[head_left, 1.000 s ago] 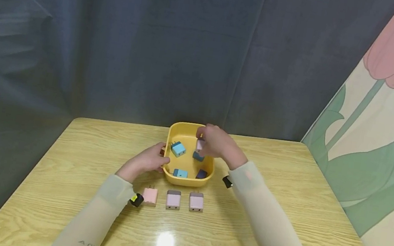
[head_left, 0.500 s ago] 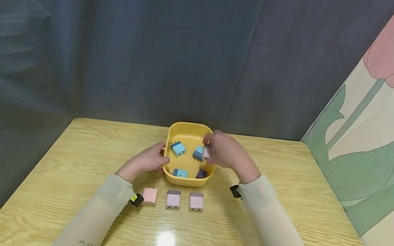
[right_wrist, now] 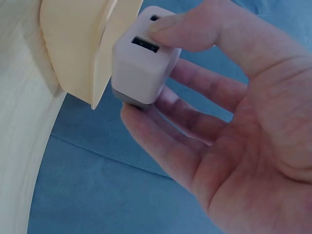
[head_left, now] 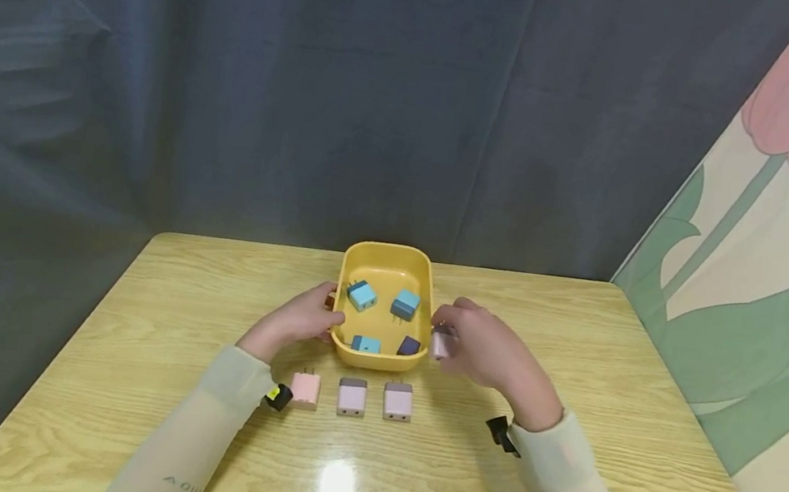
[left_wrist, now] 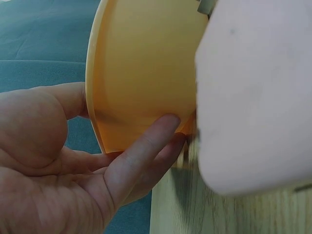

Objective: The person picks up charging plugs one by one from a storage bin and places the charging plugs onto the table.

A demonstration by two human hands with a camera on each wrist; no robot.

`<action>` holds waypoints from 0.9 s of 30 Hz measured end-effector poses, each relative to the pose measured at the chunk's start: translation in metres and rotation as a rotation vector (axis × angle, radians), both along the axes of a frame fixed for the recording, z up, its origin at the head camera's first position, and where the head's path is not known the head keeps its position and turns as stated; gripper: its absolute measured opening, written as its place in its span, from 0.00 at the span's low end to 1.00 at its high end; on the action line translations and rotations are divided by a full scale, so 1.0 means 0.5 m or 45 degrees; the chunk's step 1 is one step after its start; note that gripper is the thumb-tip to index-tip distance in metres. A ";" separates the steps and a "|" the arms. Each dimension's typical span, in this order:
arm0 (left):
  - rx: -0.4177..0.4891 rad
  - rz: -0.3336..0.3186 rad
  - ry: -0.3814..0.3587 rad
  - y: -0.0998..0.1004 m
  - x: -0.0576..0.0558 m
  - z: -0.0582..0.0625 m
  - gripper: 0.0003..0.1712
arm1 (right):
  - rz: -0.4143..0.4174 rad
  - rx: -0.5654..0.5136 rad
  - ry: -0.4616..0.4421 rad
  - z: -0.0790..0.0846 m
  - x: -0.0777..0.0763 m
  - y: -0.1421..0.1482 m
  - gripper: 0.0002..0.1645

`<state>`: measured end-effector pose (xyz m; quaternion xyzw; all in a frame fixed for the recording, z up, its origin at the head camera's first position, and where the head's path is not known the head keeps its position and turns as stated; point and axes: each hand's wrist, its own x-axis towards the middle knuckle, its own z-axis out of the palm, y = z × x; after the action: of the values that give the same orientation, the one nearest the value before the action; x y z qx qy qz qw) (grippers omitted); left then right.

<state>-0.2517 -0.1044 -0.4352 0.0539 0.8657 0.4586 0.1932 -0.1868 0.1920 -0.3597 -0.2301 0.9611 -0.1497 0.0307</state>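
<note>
A yellow plastic basket stands on the table, and my left hand grips its left side. In the left wrist view the thumb goes over the rim and the fingers lie along the outer wall. My right hand pinches a lilac USB charger plug between thumb and fingers, just outside the basket's right wall. The charger's two ports face the thumb. Inside the basket lie three light-blue chargers, one at left, one at right, one in front, plus a dark purple piece.
A pink charger, a lilac charger and another lilac charger stand in a row on the wooden table before the basket. A dark curtain hangs behind. A painted wall borders the right side.
My right hand has lifted the lilac charger out of the basket and carried it right and nearer, past the right wall. My left hand stays on the basket. The view has shifted slightly.
</note>
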 end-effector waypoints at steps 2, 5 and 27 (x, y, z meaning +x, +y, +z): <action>-0.002 0.003 0.001 0.000 0.000 0.000 0.39 | 0.008 0.000 0.004 -0.002 0.007 0.009 0.26; 0.000 0.000 -0.001 0.000 -0.001 -0.001 0.39 | 0.020 0.002 0.012 -0.005 0.014 0.021 0.24; 0.019 0.002 -0.008 -0.001 -0.001 -0.004 0.39 | 0.014 0.069 -0.213 -0.051 0.027 0.028 0.20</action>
<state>-0.2524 -0.1047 -0.4372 0.0534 0.8617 0.4654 0.1951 -0.1731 0.2059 -0.3851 -0.2213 0.9575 -0.1422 0.1179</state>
